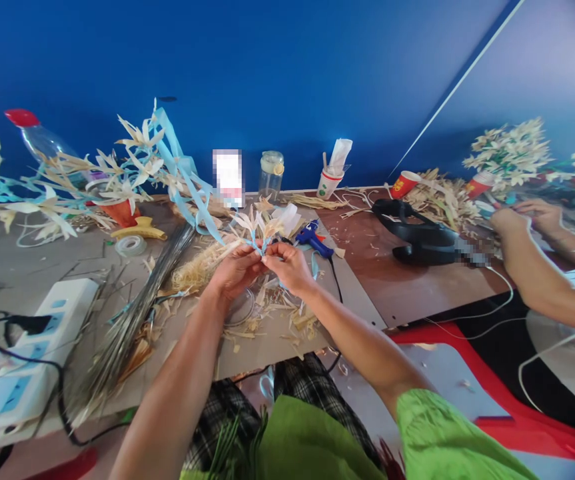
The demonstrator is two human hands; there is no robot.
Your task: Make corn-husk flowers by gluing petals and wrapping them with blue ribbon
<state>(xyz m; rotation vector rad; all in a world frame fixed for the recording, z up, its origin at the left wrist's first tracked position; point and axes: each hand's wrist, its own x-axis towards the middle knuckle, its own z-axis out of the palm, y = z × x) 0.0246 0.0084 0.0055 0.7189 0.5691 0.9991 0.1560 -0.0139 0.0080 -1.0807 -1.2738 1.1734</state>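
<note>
My left hand (237, 270) and my right hand (290, 265) meet over the middle of the table, fingers pinched together. Between them they hold a small straw flower (260, 225) with pale petals, and a light blue ribbon (256, 245) is wound at its base. Scraps of straw (267, 313) lie on the cardboard under my hands. A blue glue gun (313, 239) rests just beyond my right hand.
A bundle of thin wires (132, 313) and a white power strip (22, 360) lie to the left. Finished straw-flower branches (92, 173) with blue ribbon, a tape roll (130, 245), a glass jar (270, 175) and paper cups (328, 181) stand behind. Another person's arms (542, 267) work at the right.
</note>
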